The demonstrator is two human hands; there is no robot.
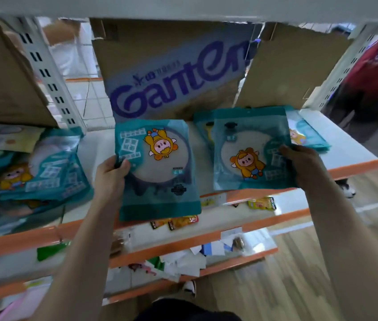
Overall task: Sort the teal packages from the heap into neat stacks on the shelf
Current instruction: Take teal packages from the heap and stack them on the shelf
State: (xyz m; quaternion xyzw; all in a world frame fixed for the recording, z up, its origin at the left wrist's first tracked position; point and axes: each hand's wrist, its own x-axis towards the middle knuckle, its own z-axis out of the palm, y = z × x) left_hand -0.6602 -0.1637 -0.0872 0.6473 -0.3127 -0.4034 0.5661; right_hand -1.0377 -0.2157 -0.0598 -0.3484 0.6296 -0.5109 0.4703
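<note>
The shelf (350, 147) runs wide in front of me, and the board (183, 5) above it sits low, so my room is shallow. I judge it best to slide things in level rather than lift them high. The box (171, 72) stands at the back, beyond both hands, and closes off the depth; nothing can go further in than its face. The heap (32, 172) lies outside my left hand, a slumped pile of teal packs crossing one another at all angles and reaching close to the orange lip (357, 164). There is bare white shelf between the heap and my left hand, and a little more between the hands and the box. Beyond my right hand a small stack (308, 133) lies flat and fairly square. My left hand (110, 179) pinches the left pack (157, 172) at its outer edge, thumb on top and fingers under, and the pack's lower end hangs out past the lip. My right hand (303, 165) grips the right pack (250, 154) at its outer edge. I cannot tell whether that pack rests on the packs under it or floats just above them. These look light, thin and floppy, and I expect the glossy film to be slick, so stacked ones may skate. I would hold them at the sealed borders, not the soft middle, and keep each one flat. The lip is the risk, since anything overhanging it could slip off.
</note>
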